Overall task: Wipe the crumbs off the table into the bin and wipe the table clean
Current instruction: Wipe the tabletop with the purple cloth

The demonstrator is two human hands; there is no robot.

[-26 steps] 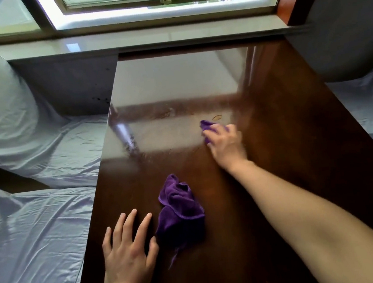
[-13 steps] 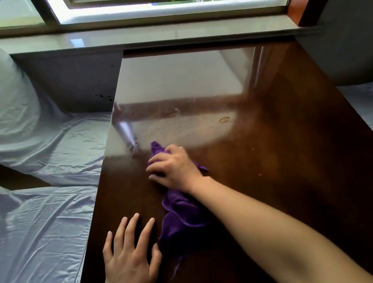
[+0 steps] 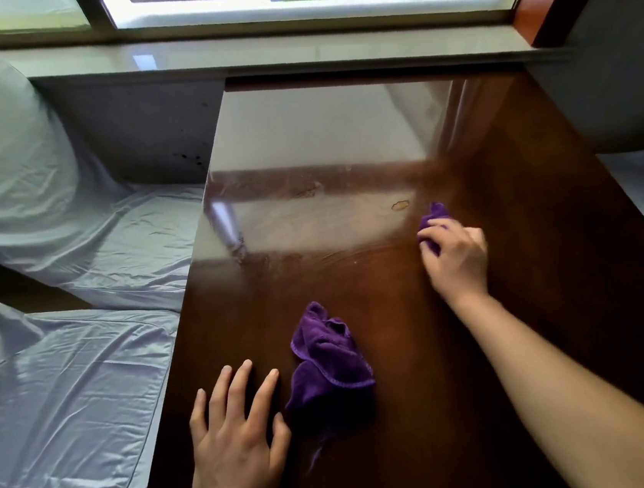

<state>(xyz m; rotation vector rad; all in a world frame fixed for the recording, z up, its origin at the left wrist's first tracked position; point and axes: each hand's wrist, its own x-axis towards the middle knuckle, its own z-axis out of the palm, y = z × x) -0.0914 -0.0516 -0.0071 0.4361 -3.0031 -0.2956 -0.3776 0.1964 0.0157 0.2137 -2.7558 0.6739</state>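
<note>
Left hand [image 3: 235, 450] flat on the table [image 3: 551, 225], fingers straight and spread, loose cloth [image 3: 326, 367] crumpled just beside it, right hand [image 3: 458, 256] farther out, fingers curled round a second cloth [image 3: 434, 215] on the tabletop, crumb [image 3: 400, 205] just beyond

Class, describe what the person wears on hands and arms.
Nothing shows: the left hand and right hand are bare, with no gloves, rings or watch. The right forearm has no sleeve; the left shows only to the wrist.
</note>
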